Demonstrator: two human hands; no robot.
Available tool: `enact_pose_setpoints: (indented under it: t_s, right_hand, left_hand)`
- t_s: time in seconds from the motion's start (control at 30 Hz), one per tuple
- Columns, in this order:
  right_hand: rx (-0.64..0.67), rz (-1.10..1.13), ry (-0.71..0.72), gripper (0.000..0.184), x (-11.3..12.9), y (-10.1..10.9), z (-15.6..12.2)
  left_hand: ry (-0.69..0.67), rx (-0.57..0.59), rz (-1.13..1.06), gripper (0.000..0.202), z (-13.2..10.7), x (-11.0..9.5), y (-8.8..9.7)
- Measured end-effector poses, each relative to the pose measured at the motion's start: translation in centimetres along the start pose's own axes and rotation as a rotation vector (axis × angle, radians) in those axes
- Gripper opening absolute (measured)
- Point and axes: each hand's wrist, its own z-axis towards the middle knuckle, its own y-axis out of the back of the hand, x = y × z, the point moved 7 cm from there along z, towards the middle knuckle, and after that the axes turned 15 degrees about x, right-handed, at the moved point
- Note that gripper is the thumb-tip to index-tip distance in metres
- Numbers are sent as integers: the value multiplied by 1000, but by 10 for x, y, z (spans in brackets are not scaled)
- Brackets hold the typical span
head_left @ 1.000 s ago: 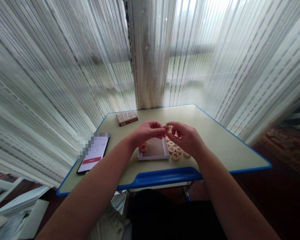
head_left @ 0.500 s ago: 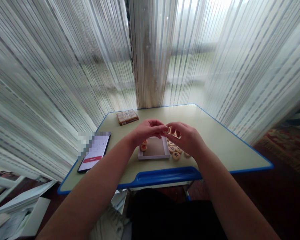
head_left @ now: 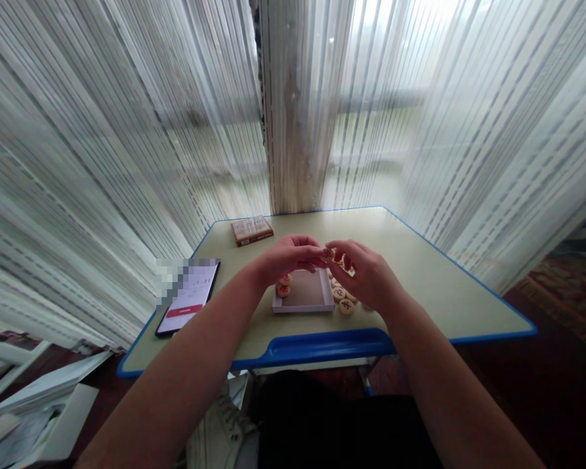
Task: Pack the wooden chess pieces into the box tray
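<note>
Above the far side of a shallow open box point(head_left: 303, 309), my left hand point(head_left: 289, 256) and my right hand point(head_left: 366, 268) meet. Between their fingertips is a round Chinese chess piece point(head_left: 328, 254), gripped from both sides. A few pieces with red characters point(head_left: 284, 290) lie at the left inside the box, partly under my left hand. Several pieces with dark characters point(head_left: 346, 306) lie on the table along the box's right side; my right hand hides part of that group.
The pale table point(head_left: 434, 293) has a blue edge and a blue front pencil groove point(head_left: 329, 344). A phone point(head_left: 190, 296) lies at the left, and a brown patterned box point(head_left: 252, 230) sits at the back left. Curtains point(head_left: 297, 130) hang behind the table.
The view has shifted slightly. Both hands stay at the same piece over the box, with only slight finger movement.
</note>
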Motion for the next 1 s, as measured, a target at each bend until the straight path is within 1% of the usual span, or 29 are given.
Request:
enact_pose_setpoints:
  t_s: [0.23,0.3,0.33,0.37,0.43,0.47,0.5,0.53,0.57,0.63,0.73,0.83,0.9,1.0]
  right_hand:
    - [18,-10,0,23,-3,-1,2]
    - [15,-27,-25,24,-2,2,1]
    - [28,-51,-41,24,1,4,0]
    - [48,-78,-56,24,7,4,-1]
    - [126,-132,-62,25,24,0,-2]
    - [154,-116,-50,26,35,-3,-2]
    - [197,-95,-21,26,47,-9,-2]
    - [244,-95,6,25,57,-16,-1]
    - [286,-115,7,25,64,-25,0]
    - [347,-163,-19,26,67,-42,3]
    - [440,-190,-70,26,54,-61,5]
    - [443,-154,-119,28,40,-61,5]
    - [438,-147,-135,26,35,-56,4]
    - [482,-166,-154,21,33,-51,1]
  left_hand:
    - [23,28,21,29,0,0,-6]
    - [-11,-7,39,29,0,-5,0]
    - [-44,-54,58,29,-1,-9,6]
    - [-86,-124,89,29,-2,-13,16]
    - [-148,-318,206,27,-8,-21,41]
    - [-157,-428,292,27,-12,-23,55]
    - [-139,-511,394,27,-16,-24,66]
    - [-108,-565,510,27,-18,-24,75]
    - [-60,-573,605,27,-18,-22,80]
    - [53,-542,770,30,-17,-15,86]
    - [146,-489,1009,37,-17,-9,83]
    - [166,-468,1135,43,-17,-8,76]
    - [175,-443,1144,46,-17,-7,73]
    - [182,-389,1097,49,-15,-3,67]
